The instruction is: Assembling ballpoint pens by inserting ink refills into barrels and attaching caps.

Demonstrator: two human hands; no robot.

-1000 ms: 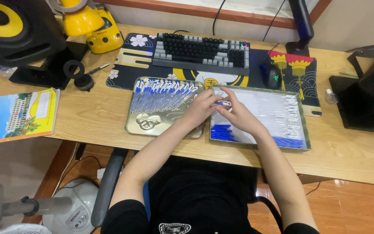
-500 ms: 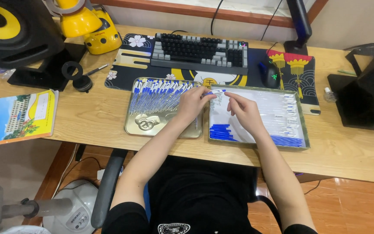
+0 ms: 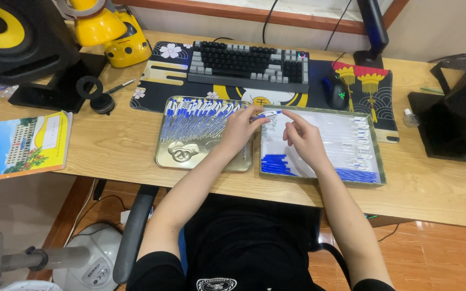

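My left hand holds a blue and white pen by its barrel, over the gap between two trays. My right hand hovers just right of the pen tip with fingers spread and nothing in them. A gold metal tray on the left carries a row of several assembled blue and white pens. A green-rimmed tray on the right holds several clear pen barrels and blue caps.
A keyboard and a mouse sit on a patterned desk mat behind the trays. A black and yellow speaker and a booklet are at the left. A black stand is at the right.
My hands were close together on the pen over the right tray; they have come apart, the right hand letting go and opening, the left hand keeping the pen.
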